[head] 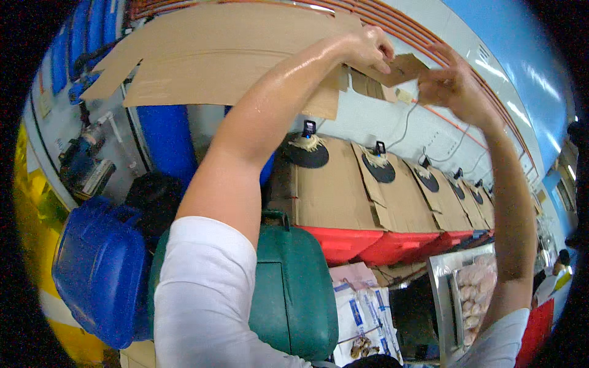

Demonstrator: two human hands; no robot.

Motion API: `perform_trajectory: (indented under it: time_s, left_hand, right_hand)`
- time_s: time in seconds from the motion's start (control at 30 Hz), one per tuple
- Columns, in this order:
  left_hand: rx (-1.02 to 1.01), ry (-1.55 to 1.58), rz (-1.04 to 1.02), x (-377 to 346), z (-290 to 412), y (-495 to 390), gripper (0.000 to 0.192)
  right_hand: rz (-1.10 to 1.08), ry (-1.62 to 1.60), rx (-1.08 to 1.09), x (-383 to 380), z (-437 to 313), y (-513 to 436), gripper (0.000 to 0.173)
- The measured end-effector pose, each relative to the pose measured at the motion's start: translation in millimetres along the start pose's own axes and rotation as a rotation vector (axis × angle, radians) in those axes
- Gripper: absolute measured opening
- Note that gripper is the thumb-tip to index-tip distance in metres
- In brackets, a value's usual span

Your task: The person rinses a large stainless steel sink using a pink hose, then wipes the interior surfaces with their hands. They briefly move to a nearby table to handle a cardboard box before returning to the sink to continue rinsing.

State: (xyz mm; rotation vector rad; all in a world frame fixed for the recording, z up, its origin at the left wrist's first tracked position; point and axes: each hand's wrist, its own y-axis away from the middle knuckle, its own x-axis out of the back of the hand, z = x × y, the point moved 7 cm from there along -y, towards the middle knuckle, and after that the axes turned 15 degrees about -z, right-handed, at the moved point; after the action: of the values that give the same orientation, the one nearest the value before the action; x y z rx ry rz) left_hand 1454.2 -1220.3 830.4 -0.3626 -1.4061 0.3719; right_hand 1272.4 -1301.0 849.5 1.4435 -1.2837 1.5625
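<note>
My left hand [373, 48] is raised at the top centre, its fingers curled on the edge of a cut cardboard piece [407, 70]. This piece hangs near the right end of a large cardboard sheet [221, 55], in front of the white wall. Just right of it is my right hand [444, 85], blurred, with its fingers spread; whether it touches the cardboard cannot be told. Below the hands, a row of cardboard-covered boxes [329, 184] bears black discs [379, 170] with pale fibres and small clip-like devices on top.
A green lidded bin [294, 294] and a blue lidded bin [99, 276] stand close before me. Red bins [345, 244] run under the boxes. A metal tray [441, 285] with pale food pieces is at lower right, beside printed sacks [363, 317]. Orange pipes [395, 23] line the wall. A person [547, 280] is far right.
</note>
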Motion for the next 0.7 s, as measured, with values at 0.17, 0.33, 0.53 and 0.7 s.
perform_trajectory:
  time_s: [0.17, 0.33, 0.53, 0.7]
  left_hand:
    - [0.144, -0.554, 0.183, 32, 38, 51, 0.058]
    - [0.439, -1.005, 0.600, 19, 90, 203, 0.075]
    - [0.656, -0.773, 0.161, 77, -72, 212, 0.056]
    - [0.700, -0.792, 0.108, 77, -50, 200, 0.086]
  right_hand:
    - [0.370, 0.427, -0.102, -11, 13, -43, 0.017]
    - [0.469, 0.632, -0.325, 22, 30, -50, 0.020]
    - [0.528, 0.533, -0.181, 12, -20, -29, 0.024]
    - [0.555, 0.505, -0.314, -10, -29, 138, 0.019]
